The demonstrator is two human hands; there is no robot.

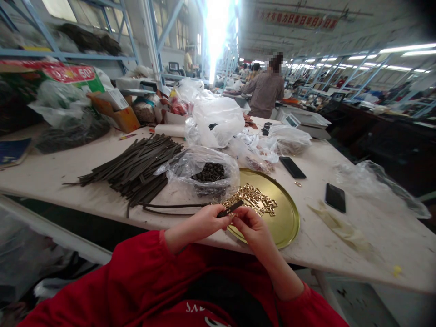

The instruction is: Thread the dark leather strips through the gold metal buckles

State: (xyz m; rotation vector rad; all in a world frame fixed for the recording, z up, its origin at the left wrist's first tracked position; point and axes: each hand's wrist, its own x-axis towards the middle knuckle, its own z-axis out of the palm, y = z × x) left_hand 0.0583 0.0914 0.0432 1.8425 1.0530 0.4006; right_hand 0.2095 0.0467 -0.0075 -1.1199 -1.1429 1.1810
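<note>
Between my two hands is the end of a dark strap (232, 208), its long part trailing left over the table. My left hand (214, 218) is closed around it, fingers pressed together. Close beside it, my right hand (250, 223) is pinched at the strap's end; a small buckle may be in those fingertips, but I cannot make it out. Just beyond lies a round gold tray (288, 218) with a heap of small gold buckles (257, 197). An open clear plastic bag (177, 175) of small black pieces (209, 172) touches the tray's left side.
A pile of dark straps (136, 165) spreads to the left. Two black phones (292, 167) (335, 198) lie on the right, near crumpled plastic (381, 181). White plastic bags (218, 120) and a cardboard box (124, 119) stand behind. Another person (265, 91) stands beyond the table.
</note>
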